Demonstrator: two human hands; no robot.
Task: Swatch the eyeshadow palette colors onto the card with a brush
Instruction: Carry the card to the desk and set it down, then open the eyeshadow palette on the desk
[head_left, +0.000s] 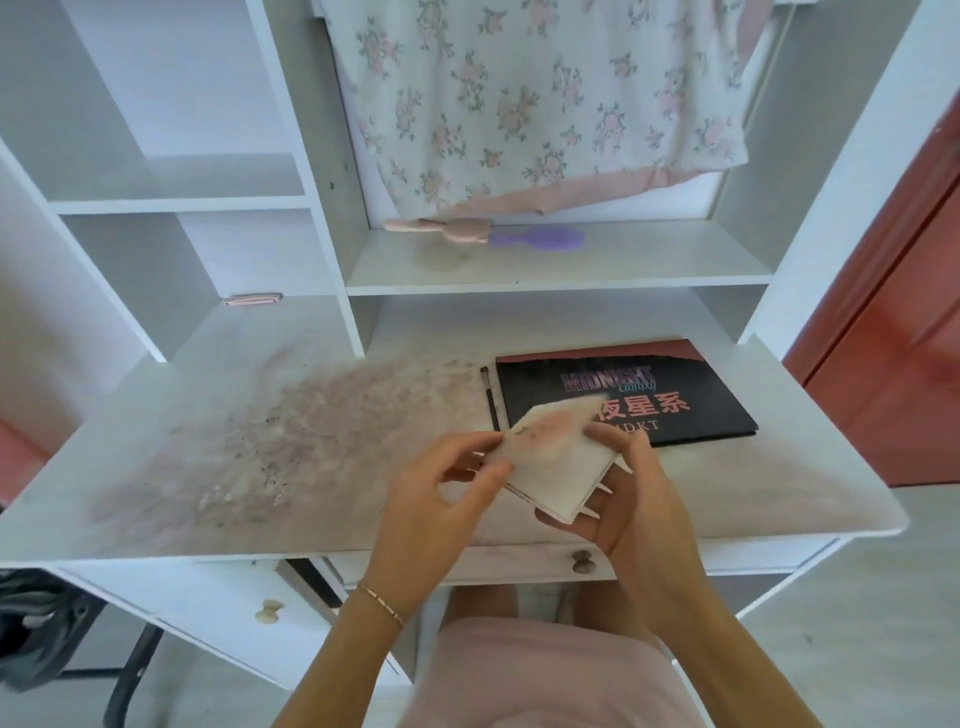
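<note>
Both hands hold card (550, 467) just in front of closed palette (623, 395).
L hand (441, 499) pinches edge, R hand (634, 499) cups underneath w/ fingers curled; loose grip could smudge swatches; brush (491, 397) left of palette untouched.

Above the front edge of the desk (156, 509), both hands hold the card (556, 457): the left hand (441, 493) at its left corner, the right hand (628, 499) under its right side. Behind the card the closed eyeshadow palette (623, 389) lies on the desk, the brush (490, 397) just beside its left edge. On the shelf (649, 265) behind, two hairbrushes (483, 234) lie end to end.
</note>
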